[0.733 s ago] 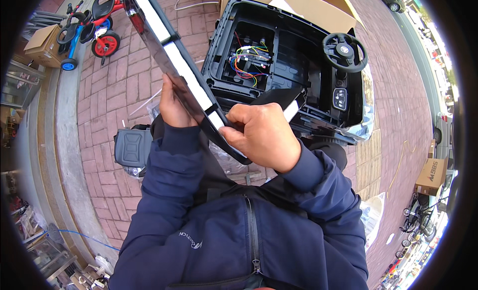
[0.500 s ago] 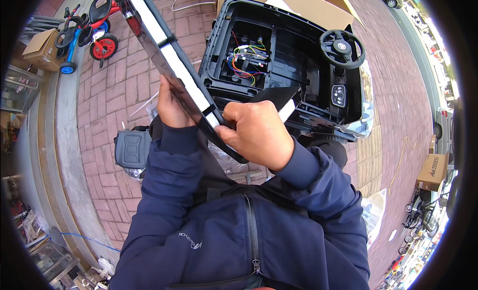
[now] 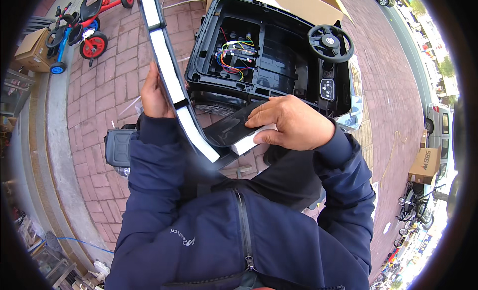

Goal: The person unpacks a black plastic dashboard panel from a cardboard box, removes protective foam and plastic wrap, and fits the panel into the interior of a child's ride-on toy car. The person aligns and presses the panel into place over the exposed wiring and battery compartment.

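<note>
While left hand (image 3: 156,96) grips black panel (image 3: 230,128) | right hand (image 3: 295,125) pinches its right side | bent; glossy — white edge strips (image 3: 165,63)

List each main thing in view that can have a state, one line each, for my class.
Long, curved black plastic part with white strips: held tilted.
Bare left hand: against the part's left side.
Bare right hand: pinching another stretch of it.
Black plastic toy car body: open-topped, interior exposed.
Thin multicoloured wires: uncovered inside it.
Round black steering wheel: mounted.
Large brown cardboard box: open, partly shown.
Red-and-black tricycle: standing.
Navy fabric jacket: zipped.
</note>
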The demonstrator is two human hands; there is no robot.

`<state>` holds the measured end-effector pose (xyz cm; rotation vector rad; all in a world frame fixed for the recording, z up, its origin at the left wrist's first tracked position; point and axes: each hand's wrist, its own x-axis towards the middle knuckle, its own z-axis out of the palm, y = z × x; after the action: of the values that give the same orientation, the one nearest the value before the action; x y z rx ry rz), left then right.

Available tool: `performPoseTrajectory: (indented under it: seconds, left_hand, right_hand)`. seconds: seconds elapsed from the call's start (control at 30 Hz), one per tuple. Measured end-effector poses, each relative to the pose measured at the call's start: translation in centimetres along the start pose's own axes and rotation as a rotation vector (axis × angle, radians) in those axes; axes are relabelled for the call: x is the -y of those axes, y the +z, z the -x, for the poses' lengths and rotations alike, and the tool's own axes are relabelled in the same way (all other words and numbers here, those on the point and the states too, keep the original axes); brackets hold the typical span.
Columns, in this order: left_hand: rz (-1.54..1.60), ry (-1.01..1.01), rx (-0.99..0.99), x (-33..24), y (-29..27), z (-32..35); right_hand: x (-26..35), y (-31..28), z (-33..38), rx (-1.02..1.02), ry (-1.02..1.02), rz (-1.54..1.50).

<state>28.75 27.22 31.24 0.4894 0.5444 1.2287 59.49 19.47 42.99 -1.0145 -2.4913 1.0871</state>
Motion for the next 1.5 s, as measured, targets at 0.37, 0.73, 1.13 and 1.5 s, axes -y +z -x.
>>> performPoseTrajectory:
  seconds: [0.37, 0.73, 1.13, 1.5]
  left_hand:
    - [0.008, 0.045, -0.054, 0.7, 0.0, -0.4]
    - [0.112, -0.116, 0.245, -1.0, -0.9, 0.2]
    - [0.06, -0.054, 0.172, -7.1, -3.1, 4.1]
    - [0.132, -0.021, 0.215, -7.1, -8.5, 4.7]
  right_hand:
    - [-1.5, 1.9, -1.0, 0.095, 0.016, -0.119]
    - [-1.3, 0.6, 0.6, 0.171, 0.194, 0.376]
    - [-0.6, 1.2, -2.9, 0.002, 0.092, 0.028]
    - [1.4, 2.6, -5.2, 0.016, 0.201, 0.221]
